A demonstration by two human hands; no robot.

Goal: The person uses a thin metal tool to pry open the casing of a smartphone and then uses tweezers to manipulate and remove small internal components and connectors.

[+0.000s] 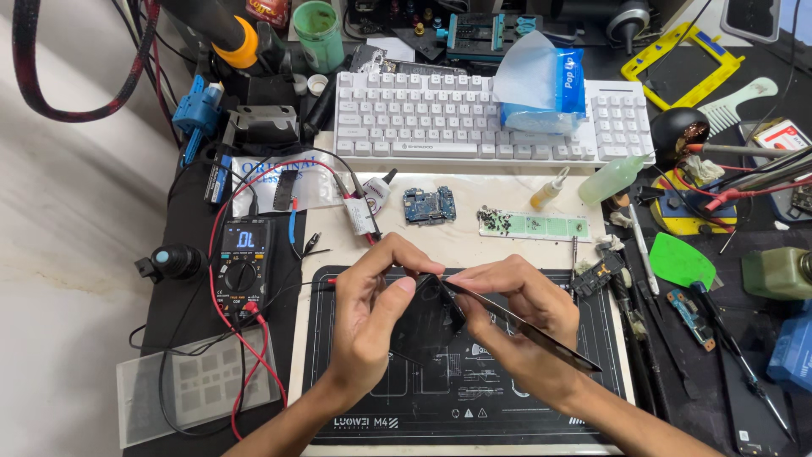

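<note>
Dark panel (427,326) at frame centre, over the mat (355,398). Left hand (372,313) pinches its upper-left edge; right hand (520,326) pinches tweezers (529,328), tip at the panel's top edge. Panel is tilted, long axis running upper right to lower left. Risk: tip slips and gouges the panel, or prying too hard cracks it.

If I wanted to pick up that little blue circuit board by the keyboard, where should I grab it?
Probably by its two side edges, coming straight down from above. The blue circuit board lies flat on the light mat with its parts facing up, so pinching the thin edges keeps fingers off them. Both hands are busy elsewhere.
</note>
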